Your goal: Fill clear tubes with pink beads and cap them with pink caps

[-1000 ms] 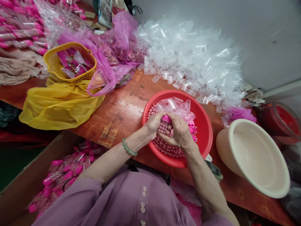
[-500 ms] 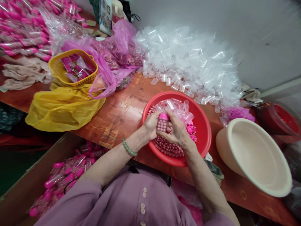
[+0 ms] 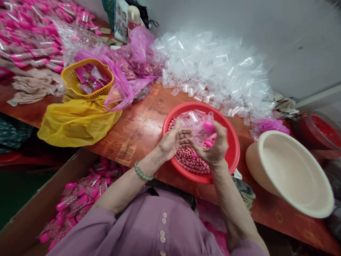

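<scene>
My right hand [image 3: 217, 144] is closed round a small clear container with a pink cap [image 3: 208, 127]; the cap points up and the container is smeared by motion. Just left of it, my left hand [image 3: 173, 140] is open, palm turned toward the container, with nothing in it. Both hands are over a red basin [image 3: 233, 156]. Inside the basin lie many pink beads [image 3: 191, 161], and at its back a heap of clear tubes [image 3: 193, 116]. A few bright pink caps show beside my right hand, which partly hides them.
A large pile of clear tubes [image 3: 207, 64] rests against the wall. A cream basin [image 3: 290, 174] stands at right. Leftward are a yellow basket [image 3: 69, 76], a yellow bag [image 3: 77, 122] and a pink bag [image 3: 122, 89]. Filled pink-capped containers [image 3: 77, 199] fill a box below the table.
My hands have parted. The left has let go of the pink-capped container and opened; the right has carried it to the right and tilted it.
</scene>
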A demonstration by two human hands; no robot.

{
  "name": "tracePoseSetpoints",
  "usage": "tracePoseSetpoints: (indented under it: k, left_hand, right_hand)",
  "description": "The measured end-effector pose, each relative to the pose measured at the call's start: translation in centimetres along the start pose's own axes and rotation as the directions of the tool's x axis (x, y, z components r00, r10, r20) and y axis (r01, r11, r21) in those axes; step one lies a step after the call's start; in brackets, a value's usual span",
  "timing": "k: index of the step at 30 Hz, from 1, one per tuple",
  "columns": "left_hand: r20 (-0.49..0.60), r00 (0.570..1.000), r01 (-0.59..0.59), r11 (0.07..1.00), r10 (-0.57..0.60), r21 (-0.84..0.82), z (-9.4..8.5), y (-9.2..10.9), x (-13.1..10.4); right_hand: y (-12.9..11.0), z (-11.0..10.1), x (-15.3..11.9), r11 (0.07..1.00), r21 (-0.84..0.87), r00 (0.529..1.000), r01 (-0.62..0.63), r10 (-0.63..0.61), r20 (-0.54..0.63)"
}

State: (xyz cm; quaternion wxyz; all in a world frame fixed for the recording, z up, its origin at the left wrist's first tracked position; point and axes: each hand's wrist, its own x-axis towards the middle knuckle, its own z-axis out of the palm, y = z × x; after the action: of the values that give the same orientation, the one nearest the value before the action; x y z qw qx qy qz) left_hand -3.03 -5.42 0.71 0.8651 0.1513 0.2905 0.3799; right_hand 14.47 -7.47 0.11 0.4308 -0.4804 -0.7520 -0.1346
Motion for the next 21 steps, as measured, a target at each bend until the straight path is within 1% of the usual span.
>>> tracePoseSetpoints:
  k: [1, 2, 4, 6, 8, 10, 12, 14, 16, 19, 21]
  left_hand:
    - [-0.025, 0.999, -0.032, 0.999, 0.032, 0.001, 0.0, 0.0, -0.2]
    - [-0.048, 0.997, -0.060, 0.998, 0.060, 0.007, -0.1, 0.0, -0.3]
    - [-0.055, 0.996, -0.068, 0.997, 0.071, 0.048, -0.1, -0.1, -0.3]
    - [0.007, 1.000, -0.022, 0.994, 0.021, 0.109, -0.1, -0.1, -0.1]
    - [0.097, 0.993, 0.049, 0.986, -0.064, 0.158, -0.1, 0.1, 0.3]
    - [0.155, 0.980, 0.095, 0.980, -0.122, 0.175, -0.1, 0.2, 0.6]
    - [0.178, 0.975, 0.105, 0.980, -0.135, 0.167, 0.0, 0.5, 0.9]
    - [0.184, 0.974, 0.102, 0.983, -0.131, 0.155, 0.2, 0.6, 1.1]
    - [0.176, 0.974, 0.113, 0.981, -0.140, 0.156, 0.5, 0.8, 1.3]
    - [0.127, 0.984, 0.102, 0.979, -0.126, 0.175, 1.2, 0.8, 1.7]
    - [0.099, 0.990, 0.085, 0.980, -0.104, 0.182, 1.6, 0.7, 1.9]
  right_hand:
    - [0.0, 0.1, 0.0, 1.000, 0.004, 0.999, 0.022, -0.022, 0.041]
    - [0.0, 0.2, 0.0, 1.000, 0.010, 0.998, 0.012, -0.013, 0.066]
    - [-0.1, 0.5, 0.1, 0.999, 0.031, 0.997, -0.019, 0.017, 0.078]
    - [-0.3, 0.8, 0.2, 0.996, 0.082, 0.992, 0.029, -0.039, 0.118]
    - [-0.5, 1.0, 0.2, 0.989, 0.127, 0.981, 0.072, -0.093, 0.170]
    - [-0.5, 1.1, 0.2, 0.991, 0.126, 0.979, 0.038, -0.062, 0.192]
    - [-0.5, 1.1, 0.2, 0.992, 0.127, 0.972, 0.004, -0.034, 0.231]
    - [-0.6, 1.0, 0.2, 0.989, 0.149, 0.963, -0.006, -0.034, 0.267]
    - [-0.6, 0.9, 0.4, 0.984, 0.180, 0.960, -0.015, -0.036, 0.278]
    - [-0.8, 0.8, 0.5, 0.975, 0.220, 0.959, -0.013, -0.050, 0.279]
    - [-0.9, 0.9, 0.6, 0.977, 0.215, 0.961, 0.007, -0.066, 0.268]
